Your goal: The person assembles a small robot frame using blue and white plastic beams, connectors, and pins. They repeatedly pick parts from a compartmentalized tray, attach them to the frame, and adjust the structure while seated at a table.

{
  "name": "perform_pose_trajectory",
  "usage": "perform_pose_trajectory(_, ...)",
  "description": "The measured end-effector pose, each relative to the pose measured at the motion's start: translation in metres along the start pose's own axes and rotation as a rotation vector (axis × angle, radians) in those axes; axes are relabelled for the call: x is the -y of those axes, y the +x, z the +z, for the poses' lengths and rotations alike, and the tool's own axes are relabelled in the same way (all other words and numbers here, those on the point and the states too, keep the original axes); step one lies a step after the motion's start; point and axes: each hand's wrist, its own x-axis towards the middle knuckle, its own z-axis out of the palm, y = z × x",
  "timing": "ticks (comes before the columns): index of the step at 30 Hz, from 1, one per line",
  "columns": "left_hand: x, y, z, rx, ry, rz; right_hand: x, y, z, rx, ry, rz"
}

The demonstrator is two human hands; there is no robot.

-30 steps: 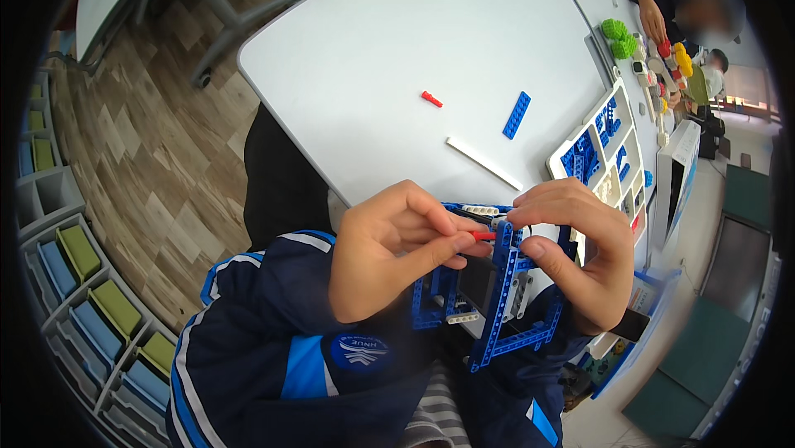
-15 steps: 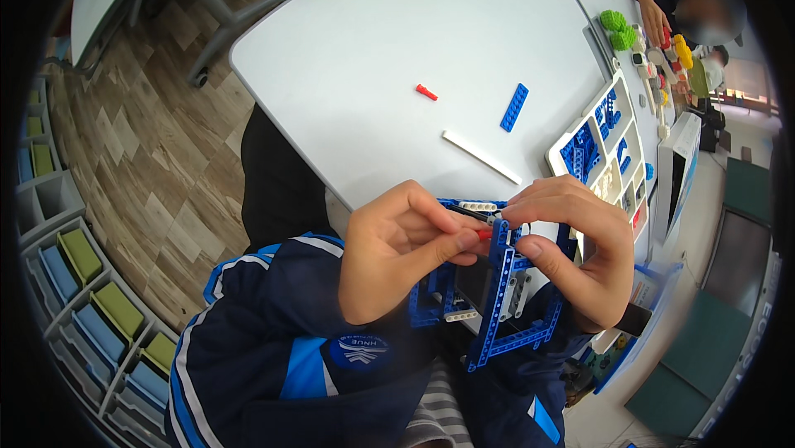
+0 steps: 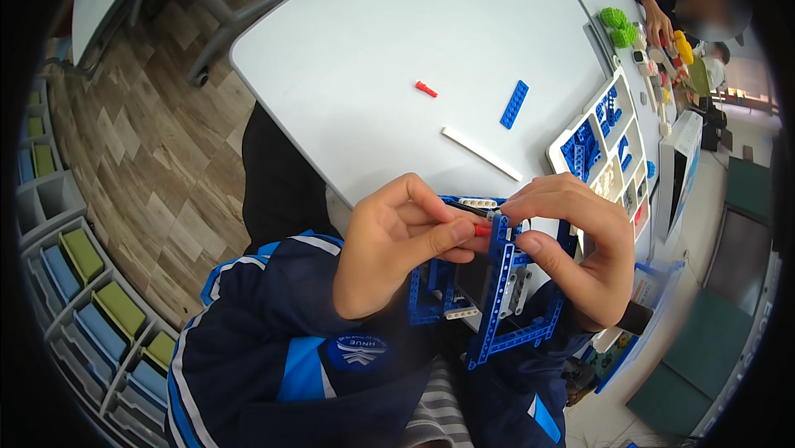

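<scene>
A blue frame (image 3: 494, 303) built of perforated beams, with white and grey pieces in it, is held up over the table's near edge. My left hand (image 3: 397, 249) is closed, thumb against fingers, on a small red connector pin (image 3: 482, 231) at the frame's upper upright beam. The pin's left end is hidden by the fingers, and I cannot tell how deep it sits in the beam. From the other side, my right hand (image 3: 584, 245) grips the frame's top with thumb and curled fingers. A black rod lies just above the left fingertips.
On the white table (image 3: 373, 59) lie a red connector (image 3: 426, 89), a blue plate (image 3: 514, 104) and a long white strip (image 3: 482, 154). A sorting tray (image 3: 556, 155) of blue pieces stands at the right. Beyond it, another person's hand (image 3: 657, 24) is among coloured pieces.
My left hand has shifted slightly up and left, still at the red pin. The right hand stays almost where it was on the frame.
</scene>
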Motion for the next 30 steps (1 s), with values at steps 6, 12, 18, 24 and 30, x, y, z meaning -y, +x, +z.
perform_pose_trajectory(6, -0.006, -0.003, 0.0, 0.042, -0.104, -0.15, 0.0, -0.002, 0.001, 0.008, 0.088, 0.066)
perform_pose_trajectory(12, -0.005, -0.009, 0.002, 0.054, -0.12, -0.174, 0.0, -0.008, 0.007, -0.036, 0.14, 0.069)
perform_pose_trajectory(18, 0.001, -0.012, -0.003, 0.066, -0.084, -0.122, -0.003, -0.011, 0.006, 0.002, 0.118, 0.006)
perform_pose_trajectory(24, 0.005, -0.015, -0.004, 0.085, -0.076, -0.096, -0.004, -0.012, 0.005, -0.002, 0.107, 0.009)
perform_pose_trajectory(30, 0.003, -0.016, -0.004, 0.074, -0.088, -0.106, -0.006, -0.014, 0.004, -0.005, 0.111, 0.056)
